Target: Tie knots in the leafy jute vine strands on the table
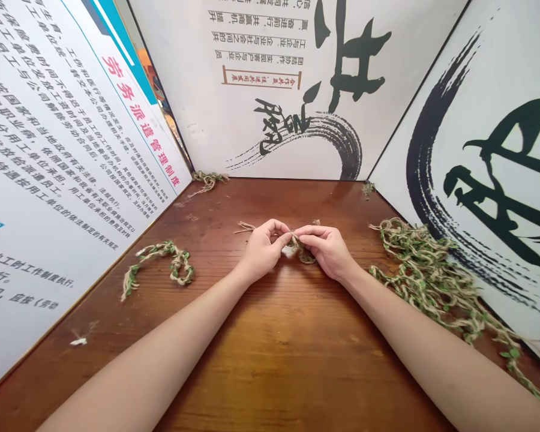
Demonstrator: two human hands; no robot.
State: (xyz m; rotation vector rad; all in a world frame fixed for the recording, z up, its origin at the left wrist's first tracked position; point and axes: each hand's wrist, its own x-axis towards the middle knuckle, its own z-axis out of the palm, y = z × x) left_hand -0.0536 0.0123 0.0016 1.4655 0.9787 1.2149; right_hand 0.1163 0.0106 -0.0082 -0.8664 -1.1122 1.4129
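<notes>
Where L+R fingers (314,231) pinch, twine (306,258) partly obsc.

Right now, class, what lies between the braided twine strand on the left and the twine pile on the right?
In the head view: the left hand, the right hand and the twine piece both pinch; wooden table around them.

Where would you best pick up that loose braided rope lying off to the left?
Probably by the looped end of the braided rope, pinched from above and the right: its curve lies nearest the left hand, while the opposite tip looks frayed.
</notes>
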